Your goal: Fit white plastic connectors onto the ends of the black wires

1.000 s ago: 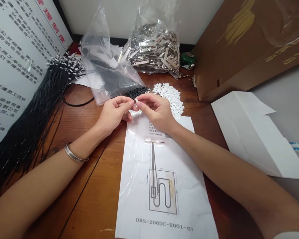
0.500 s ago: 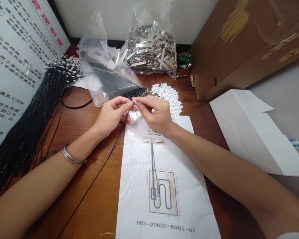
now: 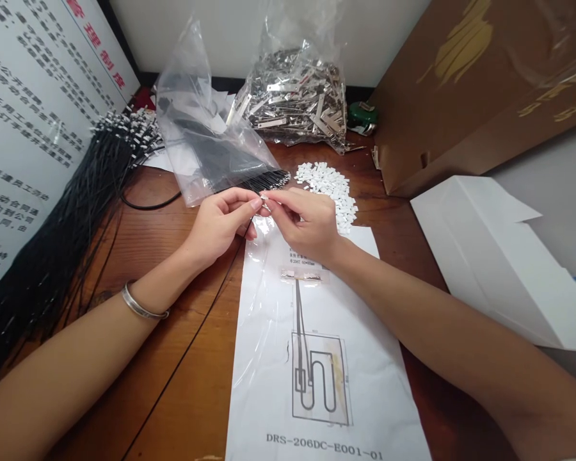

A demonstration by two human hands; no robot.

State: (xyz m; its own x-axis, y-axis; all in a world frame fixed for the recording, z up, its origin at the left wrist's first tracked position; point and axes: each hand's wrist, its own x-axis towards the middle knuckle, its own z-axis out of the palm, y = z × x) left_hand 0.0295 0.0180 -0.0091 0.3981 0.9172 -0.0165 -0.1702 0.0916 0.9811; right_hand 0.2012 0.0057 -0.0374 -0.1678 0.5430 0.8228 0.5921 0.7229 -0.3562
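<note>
So the brown wooden table (image 3: 173, 358) is the big thing here, and the whole view has drifted a touch right and down compared with half a second ago. The brown cardboard box (image 3: 461, 83) sits far right, with a white folded paper bag (image 3: 489, 256) near it on the right. On the left there's a huge bundle of thin black wires (image 3: 62, 224) fanning toward the near edge. A white printed drawing sheet (image 3: 326, 358) labelled DRS-206DC-E001-01 lies in the middle. Far back: a clear plastic bag of silver metal clips (image 3: 292, 102), and left of it a crumpled clear plastic bag with black wires inside (image 3: 206, 147). A pile of small white plastic pieces (image 3: 331, 189) lies just right of the hands.

The left hand (image 3: 221, 224) and right hand (image 3: 307, 221) meet fingertip to fingertip above the top of the sheet, same as before, barely shifted. Both are pinched nearly closed on a tiny white plastic connector (image 3: 265, 200) held between them. A single thin black wire (image 3: 192, 346) runs from under the left hand to the near edge, as it did half a second ago; I can't tell which fingers grip it.
</note>
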